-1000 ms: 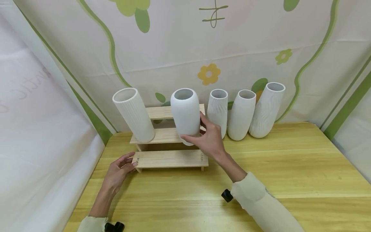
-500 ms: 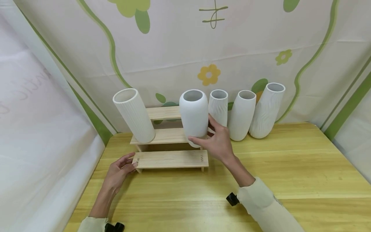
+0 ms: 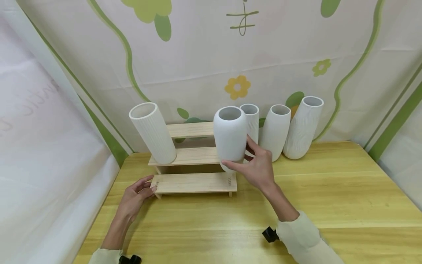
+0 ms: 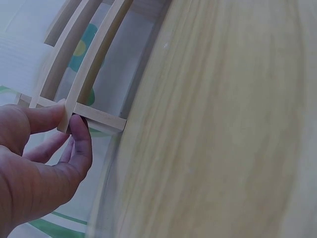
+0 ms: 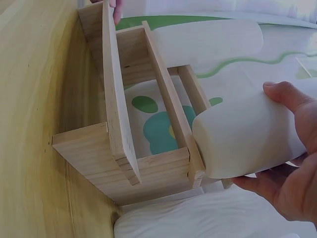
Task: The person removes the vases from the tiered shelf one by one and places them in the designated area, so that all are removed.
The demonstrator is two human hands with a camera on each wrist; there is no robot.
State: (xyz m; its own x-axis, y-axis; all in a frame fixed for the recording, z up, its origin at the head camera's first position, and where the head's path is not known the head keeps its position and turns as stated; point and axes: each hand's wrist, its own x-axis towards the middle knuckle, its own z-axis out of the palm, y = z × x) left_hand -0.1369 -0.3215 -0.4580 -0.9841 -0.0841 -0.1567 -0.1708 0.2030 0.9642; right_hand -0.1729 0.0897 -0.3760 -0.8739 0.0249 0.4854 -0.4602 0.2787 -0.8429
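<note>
My right hand [image 3: 258, 170] grips a smooth white vase [image 3: 229, 137] round its lower part, thumb in front and fingers at its right side. The vase is nearly upright at the right end of the middle tier of a three-tier wooden display stand [image 3: 194, 183]. In the right wrist view its base [image 5: 205, 148] is by the middle board's edge; I cannot tell whether it rests there. My left hand [image 3: 134, 200] pinches the left end of the lowest board [image 4: 69, 106] between thumb and fingers. A ribbed white vase [image 3: 153, 134] stands at the left of the middle tier.
Right of the stand, a textured vase [image 3: 253, 121], a plain tapered vase [image 3: 276, 134] and a wavy-patterned vase [image 3: 302, 128] stand in a row on the wooden table [image 3: 329, 194]. The held vase partly hides the first. A printed cloth [image 3: 197, 55] hangs behind.
My right hand has carried the smooth vase rightward and slightly nearer along the stand, from mid-tier to its right end. My left hand stays on the lowest board.
</note>
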